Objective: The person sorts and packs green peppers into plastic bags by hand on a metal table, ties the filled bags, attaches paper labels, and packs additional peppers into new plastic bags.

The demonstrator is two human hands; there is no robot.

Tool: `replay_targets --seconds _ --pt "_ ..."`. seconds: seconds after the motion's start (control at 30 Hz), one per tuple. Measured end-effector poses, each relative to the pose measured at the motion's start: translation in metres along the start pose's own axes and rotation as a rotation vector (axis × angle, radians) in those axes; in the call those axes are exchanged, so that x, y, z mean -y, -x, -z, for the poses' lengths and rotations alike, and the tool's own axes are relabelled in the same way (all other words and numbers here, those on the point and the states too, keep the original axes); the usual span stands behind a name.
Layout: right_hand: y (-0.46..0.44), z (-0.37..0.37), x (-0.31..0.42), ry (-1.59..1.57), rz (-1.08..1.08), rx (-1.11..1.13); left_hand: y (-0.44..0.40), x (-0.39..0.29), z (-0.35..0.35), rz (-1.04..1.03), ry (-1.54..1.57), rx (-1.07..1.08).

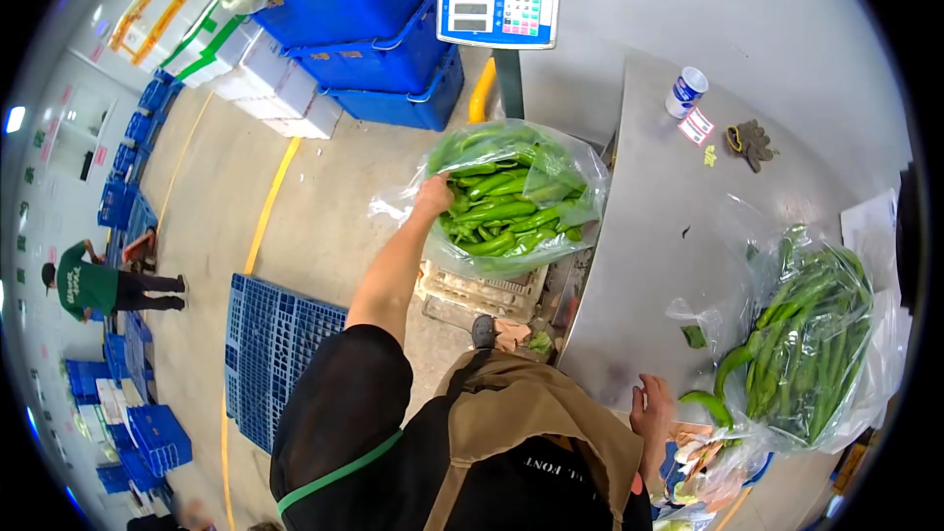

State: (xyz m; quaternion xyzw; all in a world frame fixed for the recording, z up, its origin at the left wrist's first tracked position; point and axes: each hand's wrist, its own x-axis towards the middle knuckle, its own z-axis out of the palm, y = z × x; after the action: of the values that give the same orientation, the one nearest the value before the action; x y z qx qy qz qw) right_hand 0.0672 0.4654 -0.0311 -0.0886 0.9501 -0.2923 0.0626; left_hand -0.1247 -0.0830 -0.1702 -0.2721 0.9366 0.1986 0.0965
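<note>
A clear plastic bag (575,162) full of long green peppers (501,205) stands below the scale display, its mouth spread wide. My left hand (434,196) is at the left side of this opening, fingers closed on the bag's edge beside the peppers. My right hand (651,410) hangs by the near edge of the steel table (639,265), fingers loosely curled and apart, holding nothing. To its right, a second clear bag (855,354) of green peppers lies on its side, with a few peppers (710,405) spilling out.
On the table are a white-and-blue tub (687,90), a label (696,126) and a dark glove (751,145). A scale display (499,13) stands beside stacked blue crates (393,64). A blue pallet (280,354) lies on the floor; a person in green (84,280) stands far left.
</note>
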Motion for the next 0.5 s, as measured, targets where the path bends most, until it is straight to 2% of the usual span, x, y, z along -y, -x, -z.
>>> replay_targets --seconds 0.17,0.5 --pt "-0.031 0.002 0.018 0.023 0.071 0.079 -0.013 -0.009 -0.006 0.192 -0.087 0.062" --pt "-0.092 -0.009 0.042 0.074 0.267 0.098 -0.035 0.009 -0.001 0.134 -0.146 0.098"
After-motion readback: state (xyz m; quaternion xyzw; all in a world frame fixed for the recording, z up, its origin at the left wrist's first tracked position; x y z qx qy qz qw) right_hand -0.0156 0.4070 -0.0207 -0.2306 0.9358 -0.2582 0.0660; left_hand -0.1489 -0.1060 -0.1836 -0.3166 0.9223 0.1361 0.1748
